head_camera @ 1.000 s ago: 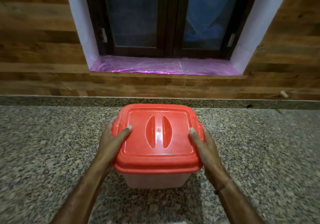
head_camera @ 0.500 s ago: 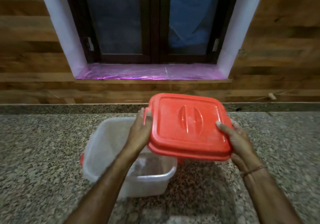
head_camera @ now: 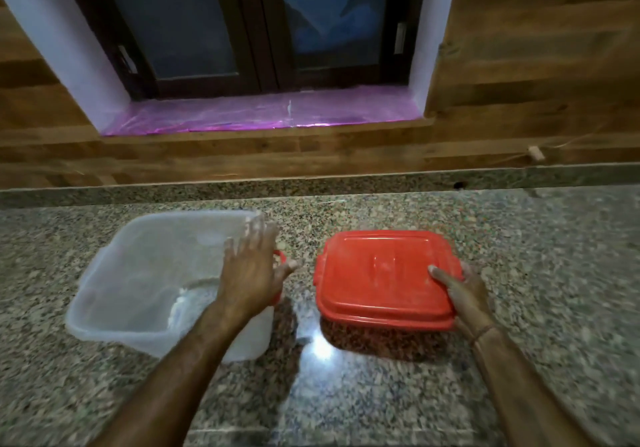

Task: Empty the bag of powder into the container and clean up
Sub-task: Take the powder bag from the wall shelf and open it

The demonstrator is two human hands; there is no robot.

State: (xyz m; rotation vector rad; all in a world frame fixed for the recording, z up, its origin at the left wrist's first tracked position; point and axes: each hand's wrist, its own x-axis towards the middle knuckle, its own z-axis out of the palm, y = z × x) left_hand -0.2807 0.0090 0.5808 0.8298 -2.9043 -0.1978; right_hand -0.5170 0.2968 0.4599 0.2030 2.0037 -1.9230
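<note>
the clear container (head_camera: 114, 294) stands open on the granite counter (head_camera: 346, 394), with a little white powder (head_camera: 180, 303) on its floor. your left hand (head_camera: 249, 270) is over its 3 o'clock rim, fingers straight and spread, holding nothing; blur hides any touch. the red lid (head_camera: 377, 273) sits at the container's 3 o'clock, apart from it. your right hand (head_camera: 464, 294) grips the lid's 4 o'clock corner, thumb on top.

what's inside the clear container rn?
Red lid is off. A small patch of white powder on the floor of the container, near-right corner; the rest looks bare. The left hand and forearm hide part of the right side.
</note>
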